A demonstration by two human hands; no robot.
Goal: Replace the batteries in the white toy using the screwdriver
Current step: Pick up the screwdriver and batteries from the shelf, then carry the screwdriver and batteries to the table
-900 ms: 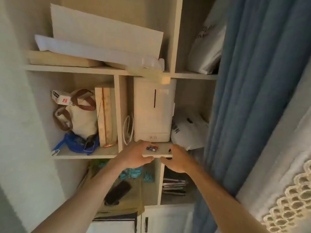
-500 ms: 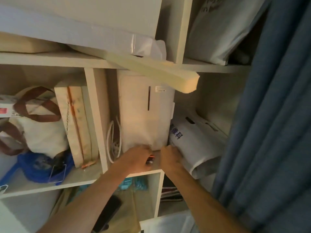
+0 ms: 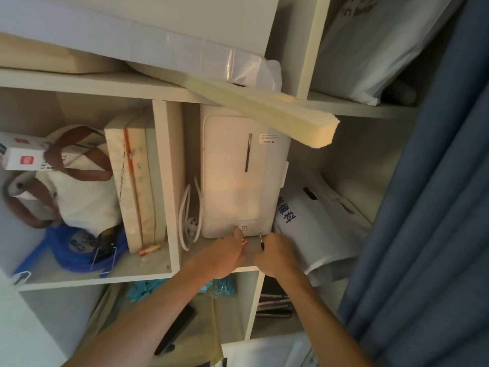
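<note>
Your left hand (image 3: 225, 254) pinches a small red-tipped battery (image 3: 244, 242) on the shelf (image 3: 248, 260). At its 3 o'clock, your right hand (image 3: 277, 254) grips the screwdriver (image 3: 261, 238), shaft pointing to 12 o'clock, before the white appliance (image 3: 240, 176).

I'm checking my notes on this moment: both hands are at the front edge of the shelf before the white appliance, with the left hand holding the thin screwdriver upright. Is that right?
Not quite. The head view shows the thin screwdriver upright in the right hand, not the left hand. The rest holds: both hands are at the shelf edge before the white appliance.
</note>
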